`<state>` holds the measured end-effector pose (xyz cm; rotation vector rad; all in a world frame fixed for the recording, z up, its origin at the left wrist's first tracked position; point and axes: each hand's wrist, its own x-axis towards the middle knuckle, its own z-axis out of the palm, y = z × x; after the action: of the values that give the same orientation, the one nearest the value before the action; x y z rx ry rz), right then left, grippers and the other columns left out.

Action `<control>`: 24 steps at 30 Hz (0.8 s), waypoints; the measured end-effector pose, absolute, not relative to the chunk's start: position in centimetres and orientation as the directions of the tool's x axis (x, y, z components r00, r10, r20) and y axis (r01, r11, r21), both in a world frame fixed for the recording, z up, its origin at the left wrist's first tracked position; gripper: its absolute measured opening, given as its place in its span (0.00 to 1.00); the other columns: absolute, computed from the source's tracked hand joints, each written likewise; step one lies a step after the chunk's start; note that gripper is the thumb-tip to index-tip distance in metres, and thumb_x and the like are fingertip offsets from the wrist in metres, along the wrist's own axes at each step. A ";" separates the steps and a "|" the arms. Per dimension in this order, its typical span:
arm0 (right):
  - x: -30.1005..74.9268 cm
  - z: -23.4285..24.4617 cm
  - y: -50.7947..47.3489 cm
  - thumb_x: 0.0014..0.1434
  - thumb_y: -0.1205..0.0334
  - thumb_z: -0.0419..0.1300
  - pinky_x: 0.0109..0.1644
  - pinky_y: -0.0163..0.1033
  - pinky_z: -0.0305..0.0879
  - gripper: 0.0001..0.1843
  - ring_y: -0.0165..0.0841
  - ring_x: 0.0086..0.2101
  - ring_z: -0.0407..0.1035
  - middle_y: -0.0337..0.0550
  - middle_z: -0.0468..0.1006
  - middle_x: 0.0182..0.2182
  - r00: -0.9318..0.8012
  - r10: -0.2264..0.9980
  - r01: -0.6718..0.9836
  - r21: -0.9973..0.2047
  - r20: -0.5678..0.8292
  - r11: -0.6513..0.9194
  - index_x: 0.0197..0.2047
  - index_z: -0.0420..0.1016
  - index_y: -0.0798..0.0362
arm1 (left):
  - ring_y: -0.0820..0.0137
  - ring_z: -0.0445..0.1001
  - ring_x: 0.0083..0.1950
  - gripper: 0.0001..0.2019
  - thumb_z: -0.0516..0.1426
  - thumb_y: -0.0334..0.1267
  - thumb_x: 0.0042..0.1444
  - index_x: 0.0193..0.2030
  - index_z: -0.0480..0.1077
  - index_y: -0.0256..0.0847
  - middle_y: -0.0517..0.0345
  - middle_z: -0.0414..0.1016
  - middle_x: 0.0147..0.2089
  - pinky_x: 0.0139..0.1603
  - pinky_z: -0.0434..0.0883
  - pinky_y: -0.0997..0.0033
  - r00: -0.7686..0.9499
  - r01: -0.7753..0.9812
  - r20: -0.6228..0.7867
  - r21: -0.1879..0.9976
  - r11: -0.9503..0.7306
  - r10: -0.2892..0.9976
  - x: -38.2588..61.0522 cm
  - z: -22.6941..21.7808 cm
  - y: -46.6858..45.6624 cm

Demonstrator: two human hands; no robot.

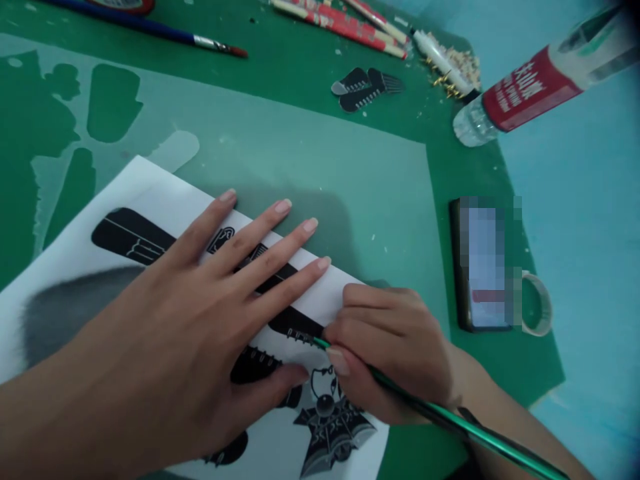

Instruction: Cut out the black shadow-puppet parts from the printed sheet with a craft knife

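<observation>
A white sheet (75, 253) printed with black shapes lies on a green cutting mat (310, 87). My left hand (200, 313) lies flat on the sheet, fingers spread and stretched out, pressing it down. My right hand (390, 347) is closed in a pinch around a thin green-handled tool (450, 420), whose tip touches a black printed shape (295, 327) just below my left fingertips. The tool's handle runs back toward the lower right.
A phone (483, 267) and a tape ring (540, 303) lie at the right of the mat. A bottle with a red label (525, 87), black cut-out pieces (365, 88), red pencils (345, 23) and a paintbrush (150, 28) sit at the back.
</observation>
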<state>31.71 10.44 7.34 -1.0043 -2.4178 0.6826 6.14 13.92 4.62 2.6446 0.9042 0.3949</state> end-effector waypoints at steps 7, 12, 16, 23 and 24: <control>32.2 7.6 10.0 0.78 0.70 0.55 0.31 0.43 0.60 0.19 0.34 0.28 0.61 0.37 0.73 0.25 -0.579 0.779 0.546 -0.594 0.242 0.591 0.32 0.72 0.50 | 0.45 0.54 0.91 0.40 0.50 0.71 0.76 0.85 0.60 0.51 0.59 0.53 0.92 0.93 0.42 0.34 0.732 0.594 0.144 0.341 -0.728 0.665 6.4 4.5 13.4; 33.0 8.5 10.3 0.80 0.69 0.54 0.31 0.39 0.61 0.19 0.30 0.26 0.61 0.34 0.67 0.26 -0.459 0.869 0.529 -0.730 0.183 0.433 0.34 0.65 0.48 | 0.28 0.61 0.86 0.47 0.50 0.69 0.76 0.89 0.52 0.37 0.38 0.50 0.92 0.81 0.63 0.20 0.555 0.793 0.063 0.261 -0.550 0.830 6.2 6.0 11.2; 33.3 8.1 11.2 0.81 0.68 0.54 0.31 0.39 0.59 0.22 0.31 0.26 0.58 0.32 0.62 0.25 -0.488 0.854 0.495 -0.748 0.181 0.441 0.32 0.58 0.46 | 0.29 0.78 0.74 0.40 0.54 0.63 0.78 0.82 0.66 0.34 0.28 0.70 0.82 0.69 0.78 0.27 0.687 0.698 0.083 0.200 -0.688 0.722 5.3 6.8 13.2; 32.7 7.2 10.5 0.79 0.69 0.53 0.33 0.41 0.58 0.19 0.33 0.28 0.59 0.34 0.67 0.25 -0.518 0.805 0.533 -0.627 0.288 0.568 0.33 0.63 0.46 | 0.50 0.56 0.90 0.35 0.57 0.62 0.78 0.83 0.66 0.48 0.51 0.58 0.90 0.93 0.41 0.45 0.827 0.446 0.170 0.380 -0.810 0.535 5.7 5.4 15.5; 32.4 7.2 10.2 0.78 0.70 0.53 0.32 0.42 0.57 0.19 0.34 0.28 0.59 0.35 0.68 0.24 -0.511 0.805 0.560 -0.592 0.303 0.579 0.33 0.64 0.46 | 0.49 0.59 0.89 0.34 0.56 0.62 0.79 0.82 0.68 0.46 0.48 0.59 0.89 0.93 0.43 0.43 0.803 0.472 0.175 0.396 -0.787 0.570 6.0 5.3 15.0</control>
<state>32.39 10.24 7.16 -1.0847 -2.2536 0.5760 5.96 15.02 5.28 2.6559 0.7924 0.4100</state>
